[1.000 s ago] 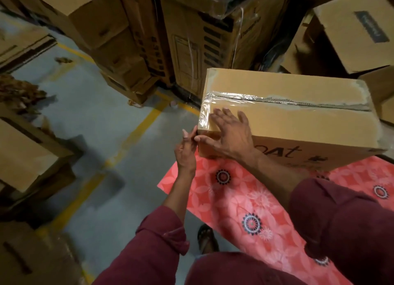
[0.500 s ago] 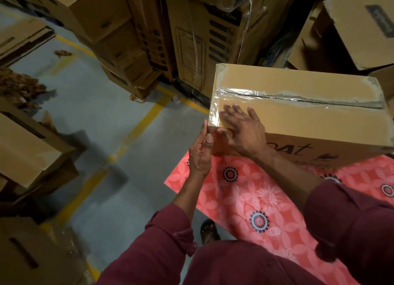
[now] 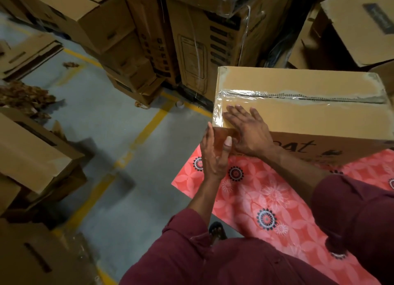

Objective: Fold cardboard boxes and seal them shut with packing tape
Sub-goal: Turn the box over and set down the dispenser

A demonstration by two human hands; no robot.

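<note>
A closed cardboard box [image 3: 309,118] stands on a table covered with a red flowered cloth [image 3: 266,195]. Clear packing tape [image 3: 298,95] runs along the box's top seam and wraps over its near-left corner. My right hand [image 3: 247,131] lies flat with spread fingers on the box's top near that corner, its thumb down on the front face. My left hand [image 3: 213,152] is pressed with straight fingers against the left side of the corner, over the tape end. No tape roll is in view.
Stacks of cardboard boxes [image 3: 191,39] stand behind the table, and more boxes [image 3: 32,152] sit on the grey floor at the left. A yellow floor line [image 3: 136,139] runs past the table. A sandalled foot [image 3: 217,231] shows below the table edge.
My left hand has moved from pinching at the corner to lying flat against the box's left side. My right hand stays on the top near the corner.
</note>
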